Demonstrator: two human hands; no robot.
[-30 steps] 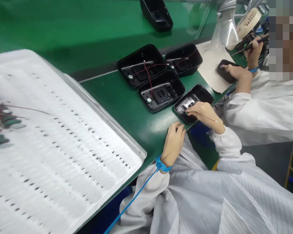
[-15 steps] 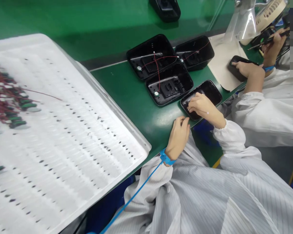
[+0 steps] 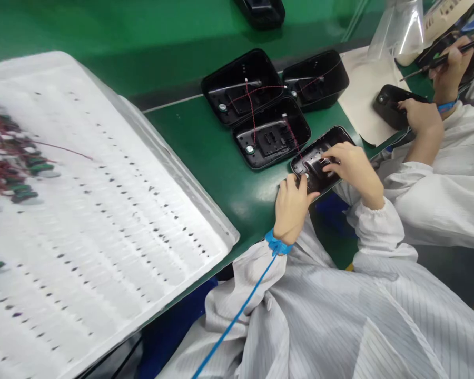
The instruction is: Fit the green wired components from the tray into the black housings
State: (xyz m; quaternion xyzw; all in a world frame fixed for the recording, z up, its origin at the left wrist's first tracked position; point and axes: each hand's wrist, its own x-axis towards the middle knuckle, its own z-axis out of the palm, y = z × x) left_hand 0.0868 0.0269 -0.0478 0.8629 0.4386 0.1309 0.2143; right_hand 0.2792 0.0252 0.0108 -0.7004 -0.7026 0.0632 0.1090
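Note:
A black plastic housing (image 3: 333, 138) lies open side up at the bench's front edge. Inside its left end sits a small round part (image 3: 306, 176), with a red twisted wire (image 3: 294, 138) running out over the rim to a white connector. My left hand (image 3: 290, 208), wearing a blue wrist strap, grips the near left corner of the housing, index fingertip at the round part. Over the middle of the housing is my right hand (image 3: 355, 171), thumb and fingers parted, nothing visible between them. It partly hides the interior.
Three more black housings with wired round parts (image 3: 250, 149) stand behind. A large white tray (image 3: 142, 252) with many wired parts (image 3: 8, 152) fills the left. At right, a co-worker's hands (image 3: 422, 118) work on another black housing (image 3: 395, 105) over brown paper (image 3: 369, 79).
My right hand has drawn back rightward and its fingers have parted. My left hand has come onto the housing's corner. The round part and its wire now show in the housing.

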